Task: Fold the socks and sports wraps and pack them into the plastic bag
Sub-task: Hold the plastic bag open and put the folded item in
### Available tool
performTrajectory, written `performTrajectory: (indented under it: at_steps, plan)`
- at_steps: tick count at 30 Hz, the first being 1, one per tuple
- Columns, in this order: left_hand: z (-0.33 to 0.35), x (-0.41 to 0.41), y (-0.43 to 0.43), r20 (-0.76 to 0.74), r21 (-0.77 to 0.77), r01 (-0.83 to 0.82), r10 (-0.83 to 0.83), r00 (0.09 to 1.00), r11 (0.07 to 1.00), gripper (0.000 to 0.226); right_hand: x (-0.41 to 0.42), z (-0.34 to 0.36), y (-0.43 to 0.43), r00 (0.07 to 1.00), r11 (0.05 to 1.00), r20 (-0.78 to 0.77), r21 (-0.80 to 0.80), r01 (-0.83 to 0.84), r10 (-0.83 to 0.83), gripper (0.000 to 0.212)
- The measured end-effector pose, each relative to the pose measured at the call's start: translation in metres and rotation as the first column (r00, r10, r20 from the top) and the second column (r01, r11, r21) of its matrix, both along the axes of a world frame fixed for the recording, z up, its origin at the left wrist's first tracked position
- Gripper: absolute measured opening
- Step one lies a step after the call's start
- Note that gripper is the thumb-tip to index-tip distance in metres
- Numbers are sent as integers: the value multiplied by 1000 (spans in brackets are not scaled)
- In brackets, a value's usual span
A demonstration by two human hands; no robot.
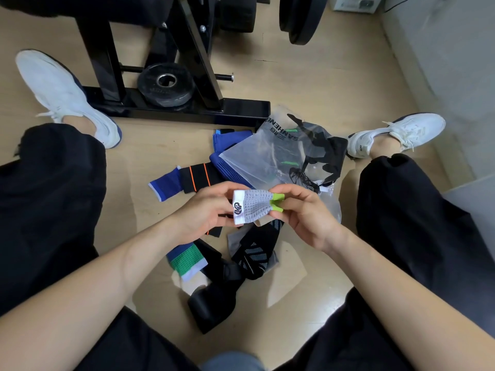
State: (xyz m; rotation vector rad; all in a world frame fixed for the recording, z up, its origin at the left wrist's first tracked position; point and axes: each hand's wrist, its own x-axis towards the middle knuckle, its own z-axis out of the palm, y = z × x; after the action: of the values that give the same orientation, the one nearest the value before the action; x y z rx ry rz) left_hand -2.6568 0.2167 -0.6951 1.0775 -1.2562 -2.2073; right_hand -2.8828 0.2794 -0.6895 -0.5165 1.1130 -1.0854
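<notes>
A small grey sock [253,206] with a white cuff and a lime-green toe is held in the air above the floor, between a seated person's knees. The left hand [206,212] pinches the cuff end, where a dark logo shows; the right hand [302,212] pinches the green toe end. The sock looks stretched flat between them, so the step in hand appears to be folding this one sock. The next move likely calls for bringing toe to cuff, then reaching forward to the bag.

Just beyond the hands, a clear plastic bag [249,156] lies on the wooden floor [308,84], with dark items already inside. Beside it lie a blue wristband [164,187] and a black wrap with orange stripes [198,175]. Nearer the person sit a green and blue sock [186,261] and black socks [254,250], not yet folded. A black weight bench frame [171,103] stands farther off.
</notes>
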Motion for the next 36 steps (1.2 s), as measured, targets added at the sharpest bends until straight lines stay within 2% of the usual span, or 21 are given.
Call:
performTrajectory:
  at_steps: [2,4,8,11,17,19,22,26,27,28,29,30,31,32,33,34,36]
  plan:
    - [2,-1,-1,-46,121,2,3,999,993,40,-2,3,-1,1000,1000,22,13,-13,12,25]
    - [4,-3,-1,-40,143,-16,22,999,990,36,-2,6,-1,999,1000,32,12,-26,25,20]
    - [3,-7,3,45,25,-21,19,999,999,32,4,5,2,999,1000,-29,1,-27,27,7]
    - [0,-7,4,56,-48,-9,12,998,999,17,7,2,3,994,999,-97,-19,-48,46,16]
    - [-5,-6,4,124,-242,-8,39,991,970,24,6,-1,4,986,992,-116,-19,-125,122,22]
    - [-7,-5,5,165,-306,84,-34,986,948,27,6,-3,5,976,988,-167,-36,-151,143,22]
    - [-6,-6,8,166,-301,244,-202,965,922,29,6,-9,6,949,979,-272,-81,-187,159,30]
    - [-10,-7,9,219,-336,298,-233,947,894,21,5,-16,7,888,953,-414,-129,-274,200,29]
    - [-13,-7,9,231,-349,292,-220,948,890,21,3,-18,6,836,940,-515,-154,-305,187,27]
    - [-16,-5,8,238,-364,279,-201,950,889,22,-1,-20,5,731,918,-668,-191,-348,139,26]
    - [-19,-4,6,245,-377,258,-173,954,889,23,-6,-23,4,570,887,-820,-225,-403,51,26]
    - [-21,-3,4,252,-394,235,-141,957,889,23,-13,-27,1,364,851,-930,-234,-471,-54,27]
    - [-23,-2,2,268,-415,212,-104,958,885,23,-21,-29,-2,150,818,-978,-202,-538,-143,29]
    - [-24,-1,-1,287,-440,196,-69,955,877,23,-26,-30,-6,-25,797,-981,-140,-588,-191,30]
    - [-24,0,-2,312,-464,186,-37,949,866,23,-30,-32,-11,-153,783,-967,-67,-618,-203,32]
    - [-24,0,-4,335,-487,181,-9,942,855,23,-32,-33,-15,-249,773,-949,11,-635,-191,36]
    - [-22,0,-7,359,-524,164,42,932,836,25,-34,-36,-26,-372,760,-919,152,-633,-126,43]
